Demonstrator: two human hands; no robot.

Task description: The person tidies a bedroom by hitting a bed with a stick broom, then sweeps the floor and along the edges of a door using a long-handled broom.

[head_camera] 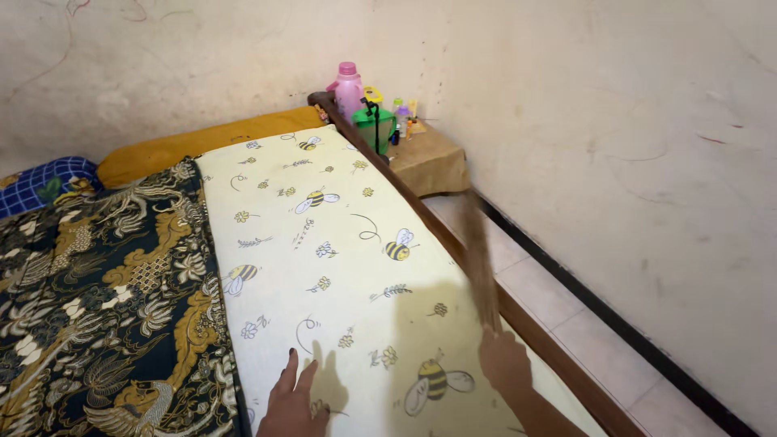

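From the head camera you look down on a bed (pixel 453 243) with a dark wooden frame, pushed close to a scuffed, cream plaster wall (pixel 615 105). A pale yellow sheet (pixel 340 267) printed with bees and flowers covers the near strip of the mattress, and a dark batik cloth (pixel 105 299) in gold and white lies just beside it on your left. Beyond them sit an orange pillow (pixel 186 144) and a blue checked pillow (pixel 48 180). At the head of the bed a small surface (pixel 433 158) draped in tan cloth carries a pink bottle (pixel 349 87), a green container (pixel 374 124) and a few small bottles. Pale floor tiles (pixel 583 324) run between bed and wall. Your left hand (pixel 293 398) lies flat on the yellow sheet, fingers spread apart. Your right hand (pixel 503 358) is closed around the handle of a stick broom (pixel 477 251), which is blurred and slants up over the right edge of the bed.
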